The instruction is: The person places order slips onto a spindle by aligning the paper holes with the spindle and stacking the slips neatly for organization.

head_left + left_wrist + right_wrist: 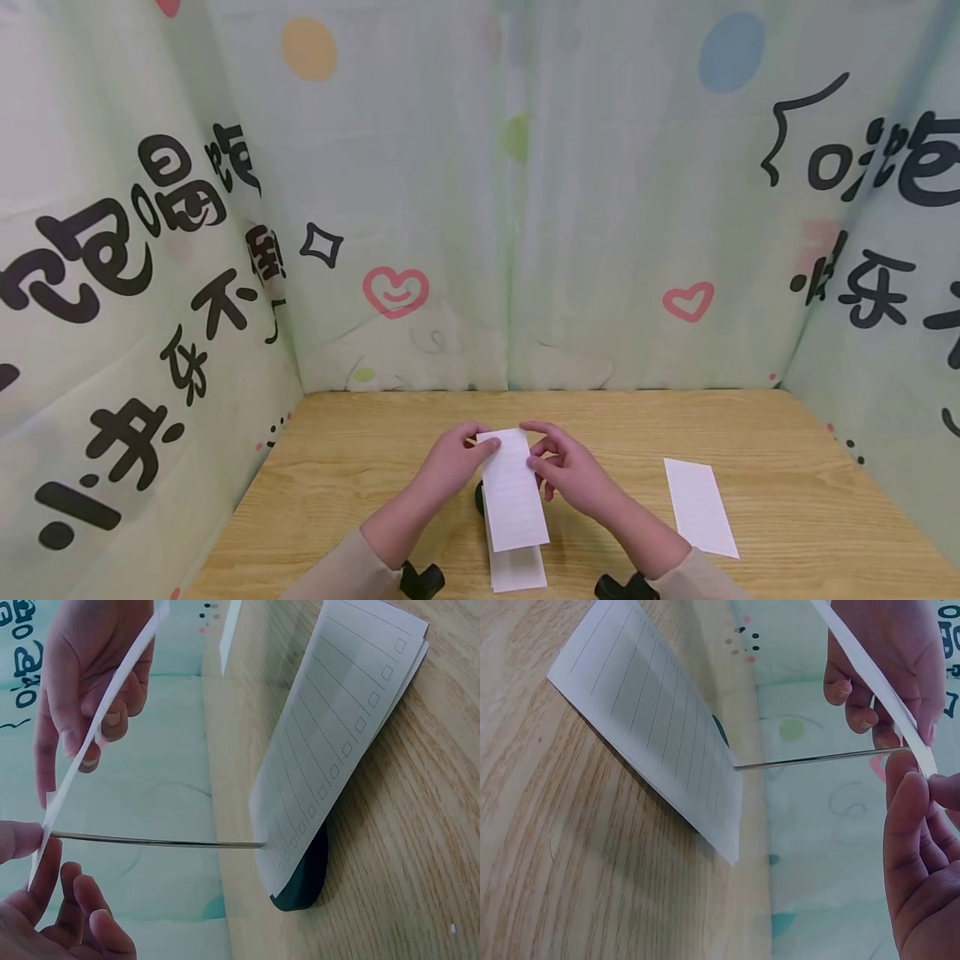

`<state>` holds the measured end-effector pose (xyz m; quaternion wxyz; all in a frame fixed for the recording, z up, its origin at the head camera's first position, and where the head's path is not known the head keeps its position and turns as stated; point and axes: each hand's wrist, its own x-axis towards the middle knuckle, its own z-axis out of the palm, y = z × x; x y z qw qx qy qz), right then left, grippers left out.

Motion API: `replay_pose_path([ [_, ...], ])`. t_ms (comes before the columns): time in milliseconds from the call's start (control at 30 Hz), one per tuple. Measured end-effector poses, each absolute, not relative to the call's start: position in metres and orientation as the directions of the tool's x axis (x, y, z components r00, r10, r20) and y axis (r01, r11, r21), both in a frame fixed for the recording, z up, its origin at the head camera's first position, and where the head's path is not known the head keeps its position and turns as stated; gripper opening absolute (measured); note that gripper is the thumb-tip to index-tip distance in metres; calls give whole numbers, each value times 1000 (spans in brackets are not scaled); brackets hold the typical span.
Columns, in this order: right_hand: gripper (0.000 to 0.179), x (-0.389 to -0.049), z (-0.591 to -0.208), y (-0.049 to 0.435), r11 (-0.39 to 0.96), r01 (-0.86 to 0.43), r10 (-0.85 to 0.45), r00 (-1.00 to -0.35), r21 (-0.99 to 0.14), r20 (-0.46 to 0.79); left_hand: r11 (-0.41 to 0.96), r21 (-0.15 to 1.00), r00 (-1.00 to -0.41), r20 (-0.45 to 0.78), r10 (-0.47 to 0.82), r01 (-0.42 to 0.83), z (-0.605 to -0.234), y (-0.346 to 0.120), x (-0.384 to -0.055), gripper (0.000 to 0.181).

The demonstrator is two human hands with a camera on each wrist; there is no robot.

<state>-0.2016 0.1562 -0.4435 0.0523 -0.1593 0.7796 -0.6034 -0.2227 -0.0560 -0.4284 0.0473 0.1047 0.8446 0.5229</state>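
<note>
A lined paper slip (513, 496) is held up over a paper spike, whose thin metal rod (157, 841) meets the slip's underside near one end. My left hand (453, 462) pinches the slip's top left corner, thumb on the upper face. At the slip's right edge my right hand (573, 471) grips it, thumb on the edge and index finger reaching to the top corner. Lower on the rod, a few slips (337, 742) printed with lines and small checkboxes are skewered, tilted over the spike's dark round base (304, 877).
Another white slip (701, 508) lies flat on the wooden table (360, 442) to the right. Printed curtains (450, 167) enclose the table at the back and both sides. Black wrist devices (422, 581) show at both sleeves.
</note>
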Motion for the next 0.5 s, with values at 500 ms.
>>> replay_pose_path([
  [500, 48, -203, -446, 157, 223, -195, -313, -942, -955, 119, 405, 907, -974, 24, 227, 117, -431, -49, -227, 17],
])
